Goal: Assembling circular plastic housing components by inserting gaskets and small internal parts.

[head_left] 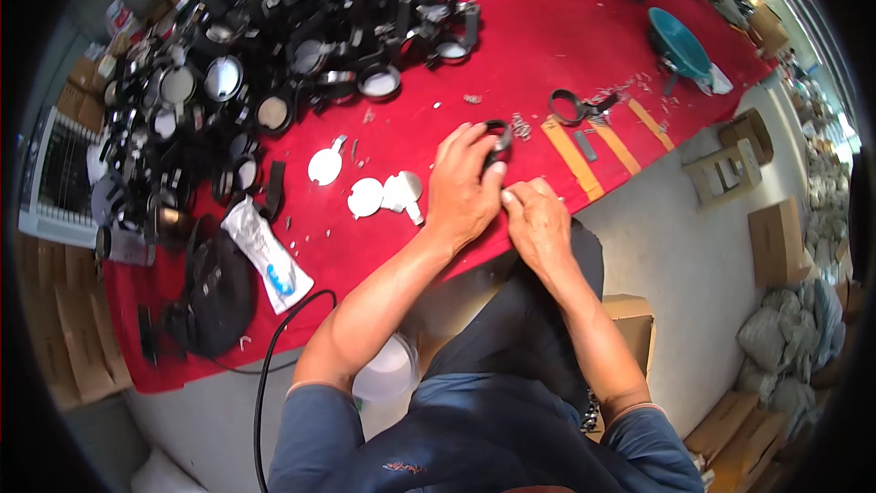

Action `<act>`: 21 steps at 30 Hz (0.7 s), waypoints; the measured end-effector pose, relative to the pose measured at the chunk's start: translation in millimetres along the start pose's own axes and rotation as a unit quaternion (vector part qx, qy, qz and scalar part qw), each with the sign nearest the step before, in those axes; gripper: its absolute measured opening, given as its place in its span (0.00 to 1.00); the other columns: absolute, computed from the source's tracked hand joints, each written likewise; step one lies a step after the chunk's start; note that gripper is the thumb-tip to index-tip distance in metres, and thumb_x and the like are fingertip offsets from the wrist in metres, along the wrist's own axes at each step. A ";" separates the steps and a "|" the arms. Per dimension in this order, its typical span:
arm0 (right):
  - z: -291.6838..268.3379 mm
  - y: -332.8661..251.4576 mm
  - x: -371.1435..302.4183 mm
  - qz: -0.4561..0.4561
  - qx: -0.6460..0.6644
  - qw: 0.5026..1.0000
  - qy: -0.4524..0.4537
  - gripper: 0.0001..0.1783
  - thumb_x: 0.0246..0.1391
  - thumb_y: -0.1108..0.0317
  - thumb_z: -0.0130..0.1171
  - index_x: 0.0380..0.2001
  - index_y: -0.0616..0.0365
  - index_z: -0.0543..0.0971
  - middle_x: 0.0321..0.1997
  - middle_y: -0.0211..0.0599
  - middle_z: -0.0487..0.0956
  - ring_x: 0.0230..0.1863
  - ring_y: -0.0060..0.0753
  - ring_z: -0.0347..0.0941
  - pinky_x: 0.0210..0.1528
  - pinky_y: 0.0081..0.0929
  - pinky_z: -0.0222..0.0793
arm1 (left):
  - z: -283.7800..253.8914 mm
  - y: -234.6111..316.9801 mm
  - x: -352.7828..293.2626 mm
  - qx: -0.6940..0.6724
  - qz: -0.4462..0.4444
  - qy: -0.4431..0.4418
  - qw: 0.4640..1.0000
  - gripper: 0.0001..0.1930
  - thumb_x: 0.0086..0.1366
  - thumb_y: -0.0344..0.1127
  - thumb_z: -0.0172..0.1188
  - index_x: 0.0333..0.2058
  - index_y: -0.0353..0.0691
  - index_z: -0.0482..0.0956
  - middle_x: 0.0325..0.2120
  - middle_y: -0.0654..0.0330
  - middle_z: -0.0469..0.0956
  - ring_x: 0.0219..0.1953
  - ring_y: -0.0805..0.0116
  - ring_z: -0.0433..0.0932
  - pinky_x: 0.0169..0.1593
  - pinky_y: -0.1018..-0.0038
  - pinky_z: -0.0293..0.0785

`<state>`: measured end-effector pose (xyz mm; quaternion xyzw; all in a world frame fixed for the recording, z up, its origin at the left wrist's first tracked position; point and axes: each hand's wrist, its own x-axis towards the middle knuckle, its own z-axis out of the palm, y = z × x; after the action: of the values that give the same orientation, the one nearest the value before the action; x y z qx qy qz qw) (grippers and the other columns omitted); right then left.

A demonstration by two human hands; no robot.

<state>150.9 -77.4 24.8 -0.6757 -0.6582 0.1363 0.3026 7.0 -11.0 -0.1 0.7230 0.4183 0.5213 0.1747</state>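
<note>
My left hand (464,181) is closed around a black ring-shaped part (498,130) just above the red-covered table, near its front edge. Close beside it, my right hand (540,222) has its thumb and fingers pinched together near the left thumb. Whatever that pinch holds is too small or hidden to name. Several flat white discs (366,197) with small tabs lie to the left of my left hand. To the right, another black ring (566,107) with a strap-like end rests on the cloth, near yellow strips (573,161) and a small grey bar (585,145).
A large heap of black and silver round parts (301,46) covers the far left. Tiny loose pieces (521,126) are scattered ahead of my hands. A teal bowl (679,43) stands at right. A white packet (266,254) and black cable (266,374) lie front left.
</note>
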 end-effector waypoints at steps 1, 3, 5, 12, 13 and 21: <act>-0.3 8.8 1.5 -0.013 -0.016 1.000 -0.003 0.11 0.66 0.62 0.61 0.39 0.57 0.85 0.38 0.48 0.81 0.43 0.57 0.80 0.48 0.51 0.76 | 1.5 4.1 0.3 0.009 0.003 -0.009 1.000 0.22 0.61 0.34 0.70 0.54 0.36 0.82 0.58 0.45 0.79 0.65 0.40 0.74 0.68 0.51 0.72; -11.7 19.5 3.3 -0.033 -0.002 0.999 0.031 0.10 0.64 0.67 0.63 0.44 0.60 0.86 0.43 0.50 0.84 0.47 0.56 0.81 0.51 0.50 0.76 | 9.2 8.3 1.6 0.000 0.012 -0.028 1.000 0.23 0.60 0.36 0.72 0.55 0.39 0.83 0.57 0.45 0.78 0.65 0.39 0.73 0.68 0.51 0.73; -19.7 11.3 9.6 0.012 0.044 0.994 0.102 0.10 0.66 0.70 0.62 0.46 0.62 0.86 0.44 0.49 0.85 0.48 0.53 0.82 0.52 0.44 0.77 | 9.1 12.4 3.6 -0.006 0.018 -0.040 0.999 0.25 0.59 0.35 0.73 0.56 0.40 0.83 0.55 0.45 0.79 0.63 0.40 0.74 0.65 0.52 0.75; -3.9 -94.9 45.2 -0.228 0.035 0.972 -0.049 0.11 0.55 0.71 0.70 0.42 0.58 0.87 0.40 0.47 0.84 0.44 0.55 0.83 0.49 0.46 0.78 | 38.0 -19.6 -31.8 -0.232 -0.081 -0.032 0.969 0.24 0.73 0.46 0.59 0.61 0.38 0.76 0.65 0.47 0.71 0.72 0.49 0.64 0.75 0.58 0.60; 2.8 -100.1 49.1 -0.243 -0.012 0.967 -0.078 0.11 0.55 0.71 0.71 0.42 0.59 0.87 0.40 0.46 0.85 0.43 0.53 0.82 0.49 0.46 0.77 | 30.5 -12.5 -28.2 -0.231 -0.084 -0.032 0.969 0.24 0.73 0.46 0.59 0.61 0.38 0.76 0.65 0.47 0.71 0.72 0.49 0.64 0.75 0.58 0.60; 58.2 -114.0 50.9 -0.295 -0.100 0.933 -0.178 0.09 0.50 0.72 0.70 0.31 0.65 0.82 0.33 0.55 0.81 0.38 0.61 0.83 0.39 0.56 0.79 | 13.1 10.4 -10.9 0.035 0.030 -0.082 0.996 0.32 0.60 0.44 0.71 0.62 0.40 0.79 0.64 0.42 0.70 0.70 0.37 0.66 0.68 0.45 0.69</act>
<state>29.9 -20.3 57.4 -0.4423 -0.8812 0.0925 0.1385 22.0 -23.2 -4.7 0.7812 0.3989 0.4500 0.1678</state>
